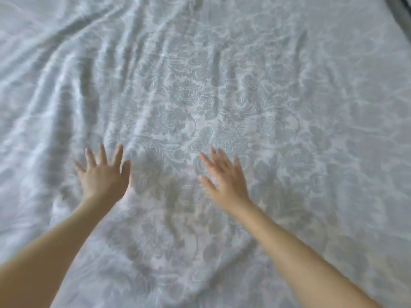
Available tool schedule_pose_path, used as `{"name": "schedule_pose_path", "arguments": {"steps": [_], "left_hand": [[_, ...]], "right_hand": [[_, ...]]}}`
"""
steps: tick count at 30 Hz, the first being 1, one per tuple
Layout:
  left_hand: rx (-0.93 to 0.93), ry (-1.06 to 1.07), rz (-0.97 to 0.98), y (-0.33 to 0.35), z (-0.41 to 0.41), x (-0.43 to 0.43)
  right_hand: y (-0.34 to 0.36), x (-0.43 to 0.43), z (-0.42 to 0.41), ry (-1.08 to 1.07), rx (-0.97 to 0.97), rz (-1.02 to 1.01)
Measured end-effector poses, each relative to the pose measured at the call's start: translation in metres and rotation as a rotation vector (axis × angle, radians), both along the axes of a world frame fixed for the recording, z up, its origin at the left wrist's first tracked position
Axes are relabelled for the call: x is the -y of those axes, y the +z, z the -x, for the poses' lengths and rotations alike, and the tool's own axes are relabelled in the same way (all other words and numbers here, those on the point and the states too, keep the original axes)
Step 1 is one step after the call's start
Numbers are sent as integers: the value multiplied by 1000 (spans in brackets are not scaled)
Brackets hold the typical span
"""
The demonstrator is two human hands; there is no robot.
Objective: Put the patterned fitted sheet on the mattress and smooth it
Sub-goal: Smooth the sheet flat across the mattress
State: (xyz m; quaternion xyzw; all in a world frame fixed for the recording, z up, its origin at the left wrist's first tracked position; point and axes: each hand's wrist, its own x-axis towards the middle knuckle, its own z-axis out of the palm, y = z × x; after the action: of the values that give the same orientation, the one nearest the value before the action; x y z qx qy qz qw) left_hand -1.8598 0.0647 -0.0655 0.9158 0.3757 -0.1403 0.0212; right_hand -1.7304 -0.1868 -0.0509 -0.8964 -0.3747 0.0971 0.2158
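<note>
Hands flat on patterned sheet (222, 96), which covers the bed.
Left hand (103, 176) and right hand (224, 176) press, fingers spread; uneven strokes could shove wrinkles (77, 74) leftward, not out.

single head view, close above the sheet (222, 96), angled forward and down
</note>
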Motion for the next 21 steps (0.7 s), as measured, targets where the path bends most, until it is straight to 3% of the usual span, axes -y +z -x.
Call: {"name": "schedule_pose_path", "arguments": {"steps": [2, 4, 6, 9, 11, 13, 16, 19, 21], "left_hand": [[70, -169, -14, 3, -32, 13], [16, -264, 53, -16, -18, 35], [-17, -225, 104, -42, 52, 61], [-6, -123, 113, -52, 162, 87], [-83, -136, 139, -48, 202, 93], [-116, -147, 145, -35, 218, 85], [-59, -247, 153, -16, 225, 65], [-19, -386, 51, -13, 214, 30], [-28, -420, 30, -17, 205, -6]], "right_hand": [[-4, 33, -62, -251, -9, 163], [-28, 69, -50, -344, -44, 332], [-55, 97, 40, -88, 45, 438], [-63, 134, 217, 611, 147, 369], [-54, 147, 249, 813, 25, 370], [-47, 142, 223, 706, -97, 206], [-30, 115, 150, 320, -97, -5], [-23, 77, 78, -159, -1, 87], [-31, 47, 64, -499, -67, 202]]}}
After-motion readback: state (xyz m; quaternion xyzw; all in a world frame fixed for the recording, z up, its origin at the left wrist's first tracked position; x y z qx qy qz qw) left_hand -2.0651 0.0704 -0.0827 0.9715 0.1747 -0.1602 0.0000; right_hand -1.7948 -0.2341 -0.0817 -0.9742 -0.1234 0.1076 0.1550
